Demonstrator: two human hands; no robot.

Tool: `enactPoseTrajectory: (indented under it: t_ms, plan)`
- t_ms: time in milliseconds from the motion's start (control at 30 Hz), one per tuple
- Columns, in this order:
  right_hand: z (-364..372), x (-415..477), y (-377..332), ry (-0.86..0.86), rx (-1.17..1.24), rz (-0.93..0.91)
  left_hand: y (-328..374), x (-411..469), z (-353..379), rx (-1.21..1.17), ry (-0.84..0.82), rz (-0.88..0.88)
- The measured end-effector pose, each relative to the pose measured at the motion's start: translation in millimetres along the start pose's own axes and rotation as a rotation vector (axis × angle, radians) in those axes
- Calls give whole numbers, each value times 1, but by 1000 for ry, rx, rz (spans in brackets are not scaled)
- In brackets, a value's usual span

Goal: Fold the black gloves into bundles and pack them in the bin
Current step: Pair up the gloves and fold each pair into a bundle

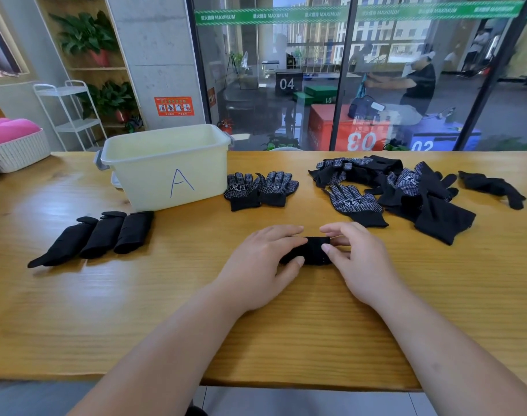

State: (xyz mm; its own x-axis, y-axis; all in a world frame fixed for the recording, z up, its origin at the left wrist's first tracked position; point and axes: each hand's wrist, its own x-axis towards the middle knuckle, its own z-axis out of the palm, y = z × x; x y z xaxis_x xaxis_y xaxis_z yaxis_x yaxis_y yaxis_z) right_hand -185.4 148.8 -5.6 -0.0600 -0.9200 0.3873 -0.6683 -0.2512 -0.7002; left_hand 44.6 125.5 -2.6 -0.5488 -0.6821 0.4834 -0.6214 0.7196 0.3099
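A small black glove bundle lies on the wooden table between my hands. My left hand grips its left end, thumb at the front. My right hand pinches its right end between thumb and fingers. Three folded black bundles lie side by side at the left. The pale yellow bin marked "A" stands behind them. A flat pair of dotted gloves lies right of the bin. A loose heap of gloves sits at the right, with one single glove beyond it.
A white woven basket with a pink cushion stands at the table's far left. A glass wall runs behind the table, with a white shelf cart and potted plants to the left. The table's near edge runs below my forearms.
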Motion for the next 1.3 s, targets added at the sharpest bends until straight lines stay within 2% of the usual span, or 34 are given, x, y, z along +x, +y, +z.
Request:
enactPoseTrajectory:
  t_ms: [133,233,300,400,500,633,733,867,933,1000,1300]
  plan:
    - [-4,-2,0,41,-133,-60,3,-3,5,64,-200,25]
    - [-17,-4,-4,68,-200,-95,2,-5,5,96,-267,23]
    - [-20,-5,-8,-92,-260,-121,2,-5,6,99,-291,25]
    - [-9,-10,-11,-443,-491,-110,0,-4,6,58,-329,17]
    - [-1,-14,-11,-568,-631,-69,-1,-5,6,29,-375,3]
    - [-2,-15,-13,-568,-666,-51,-4,-5,9,17,-411,2]
    - [0,-14,-11,-492,-591,-71,-4,-6,8,-38,-371,-18]
    - [-8,-7,-5,-280,-353,-139,-5,-5,0,-51,-178,-78]
    - [-10,-7,-2,-247,-247,-136,-12,-5,-2,54,-44,-72]
    - [-10,-7,1,-230,-204,-147,-19,-5,-3,117,20,-93]
    - [-6,-7,-10,-243,-129,-179,-28,-11,-21,10,-31,-200]
